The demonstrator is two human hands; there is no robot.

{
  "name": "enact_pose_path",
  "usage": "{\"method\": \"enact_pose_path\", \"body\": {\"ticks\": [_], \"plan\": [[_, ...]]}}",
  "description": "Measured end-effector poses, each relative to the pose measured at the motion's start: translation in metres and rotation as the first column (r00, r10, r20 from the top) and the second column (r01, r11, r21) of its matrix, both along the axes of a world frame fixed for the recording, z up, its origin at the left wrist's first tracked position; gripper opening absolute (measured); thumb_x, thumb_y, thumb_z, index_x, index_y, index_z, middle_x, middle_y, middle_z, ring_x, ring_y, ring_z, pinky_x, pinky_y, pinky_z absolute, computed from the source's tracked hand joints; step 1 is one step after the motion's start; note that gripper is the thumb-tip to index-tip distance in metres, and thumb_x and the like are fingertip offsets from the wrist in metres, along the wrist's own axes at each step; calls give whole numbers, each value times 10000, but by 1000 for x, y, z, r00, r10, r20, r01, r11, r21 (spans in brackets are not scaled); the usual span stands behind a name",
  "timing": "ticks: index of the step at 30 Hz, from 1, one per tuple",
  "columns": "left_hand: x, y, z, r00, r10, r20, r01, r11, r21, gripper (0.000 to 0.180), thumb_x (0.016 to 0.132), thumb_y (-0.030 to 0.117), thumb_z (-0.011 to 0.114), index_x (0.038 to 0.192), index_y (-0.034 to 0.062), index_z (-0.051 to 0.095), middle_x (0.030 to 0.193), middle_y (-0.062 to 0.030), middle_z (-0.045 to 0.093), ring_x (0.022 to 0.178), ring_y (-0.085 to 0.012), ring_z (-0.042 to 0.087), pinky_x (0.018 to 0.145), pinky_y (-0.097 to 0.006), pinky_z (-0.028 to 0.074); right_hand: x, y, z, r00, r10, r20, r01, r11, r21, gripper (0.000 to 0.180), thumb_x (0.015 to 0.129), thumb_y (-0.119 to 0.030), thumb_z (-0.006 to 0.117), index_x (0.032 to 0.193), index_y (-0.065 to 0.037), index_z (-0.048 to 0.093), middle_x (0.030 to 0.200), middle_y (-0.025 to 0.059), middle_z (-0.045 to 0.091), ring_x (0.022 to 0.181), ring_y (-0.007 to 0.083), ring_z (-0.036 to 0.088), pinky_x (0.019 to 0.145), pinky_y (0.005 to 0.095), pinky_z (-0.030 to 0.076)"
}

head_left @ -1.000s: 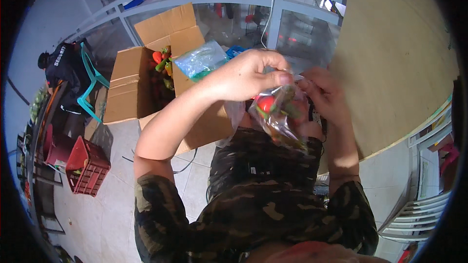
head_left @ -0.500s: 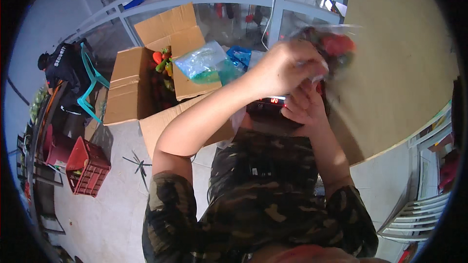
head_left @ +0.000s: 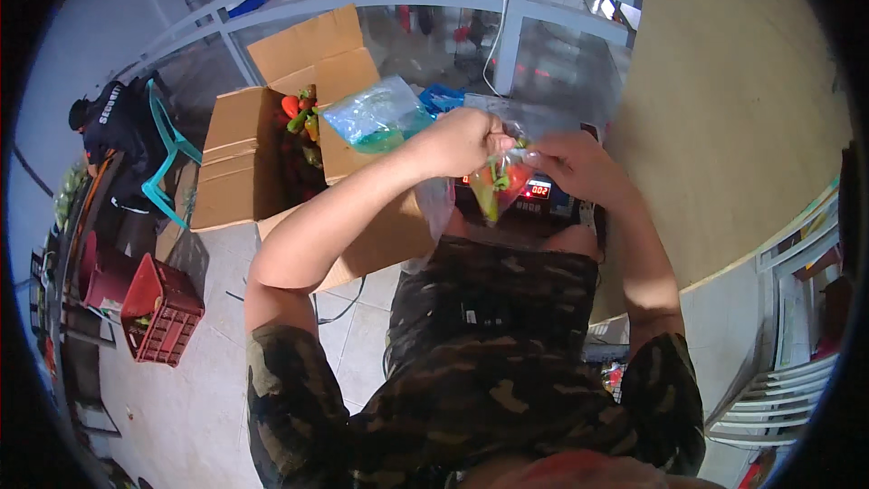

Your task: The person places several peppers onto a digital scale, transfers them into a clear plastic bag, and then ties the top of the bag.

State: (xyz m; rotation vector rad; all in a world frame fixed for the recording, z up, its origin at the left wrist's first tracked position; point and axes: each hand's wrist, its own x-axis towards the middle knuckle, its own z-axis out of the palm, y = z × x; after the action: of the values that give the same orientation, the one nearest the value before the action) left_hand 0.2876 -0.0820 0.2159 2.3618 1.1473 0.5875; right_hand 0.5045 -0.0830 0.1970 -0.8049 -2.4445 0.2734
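Observation:
A clear plastic bag of red, orange and green peppers hangs between my hands, in front of a dark scale with red lit digits. My left hand is closed around the gathered neck of the bag. At the bag's upper right, my right hand has its fingers bent in against the plastic. What those fingers pinch is too small to make out. Left of the hands, an open cardboard box holds more loose peppers.
Clear and green plastic bags lie over the box flap. A large board stands on the right. A red crate sits on the floor at left, near a teal chair and a bending person in dark clothes.
The bag of peppers has swung from the upper right down to between my hands. My left hand has moved left, and my right hand has risen a little to the bag's right side.

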Motion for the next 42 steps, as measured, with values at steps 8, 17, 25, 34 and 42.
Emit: {"method": "enact_pose_path", "body": {"ticks": [8, 17, 25, 34, 42], "plan": [[-17, 28, -1, 979, -6, 204, 82, 927, -367, 313, 834, 286, 592, 762, -18, 613, 633, -34, 572, 599, -96, 506, 575, -254, 428, -18, -3, 3, 993, -106, 49, 109, 992, -59, 237, 863, -212, 478, 766, -1, 522, 661, 126, 519, 594, 251, 506, 567, 329, 396], [-19, 19, -6, 957, -1, 292, 148, 863, -483, 192, 806, 183, 635, 798, -7, 611, 740, -2, 584, 694, -79, 514, 651, -232, 416, -14, 8, -5, 986, -126, -110, 33, 791, -611, 309, 853, -266, 431, 688, -24, 529, 578, 51, 521, 544, 141, 514, 520, 301, 392], [30, 14, 5, 978, -154, 139, 14, 715, 699, 95, 768, 114, 571, 799, 24, 577, 770, -125, 568, 709, -337, 547, 656, -385, 424, -24, -10, -44, 417, -501, -758, -888, -46, -458, 263, 904, -354, 406, 851, -125, 524, 676, -10, 510, 498, 116, 460, 472, 279, 379], [33, -56, 38, 758, -555, 343, 472, 829, 299, 100, 770, 51, 583, 838, -15, 550, 764, -116, 561, 720, -256, 574, 651, -343, 445, -7, -22, -11, 626, 293, -722, -755, 458, -469, 177, 817, -279, 570, 826, -103, 586, 676, 22, 547, 647, 150, 537, 594, 295, 426], [-9, -16, -2, 872, 165, 461, -26, 956, -294, 186, 814, 164, 618, 861, -16, 628, 798, -46, 618, 749, -101, 550, 704, -245, 439, -20, 0, 13, 984, 67, -164, -39, 985, 168, 113, 740, -64, 602, 829, 2, 625, 732, 72, 584, 688, 192, 572, 619, 282, 441]]}}
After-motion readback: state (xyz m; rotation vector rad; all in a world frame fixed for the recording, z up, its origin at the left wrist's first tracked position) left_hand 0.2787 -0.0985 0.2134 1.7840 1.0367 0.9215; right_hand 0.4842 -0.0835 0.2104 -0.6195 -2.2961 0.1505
